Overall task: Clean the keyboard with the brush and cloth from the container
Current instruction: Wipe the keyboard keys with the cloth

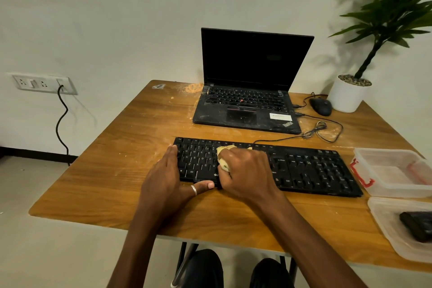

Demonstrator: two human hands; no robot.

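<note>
Cloth-wiping step. Right hand (247,170) is closed around the yellow cloth (223,155), pressed on the keyboard (315,168) mid-rows; left hand (168,170), open, braces its left end. Best done with light, row-wise strokes. Brush (416,225) lies on the lid (385,224).

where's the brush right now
In the head view, the brush lies on the container lid at the table's near right edge, beside the open container.

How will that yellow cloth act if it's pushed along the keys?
The cloth, bunched in the right hand, looks soft and floppy, so it probably folds rather than slides flat. The left hand braces the keyboard, suggesting it might otherwise shift.
</note>
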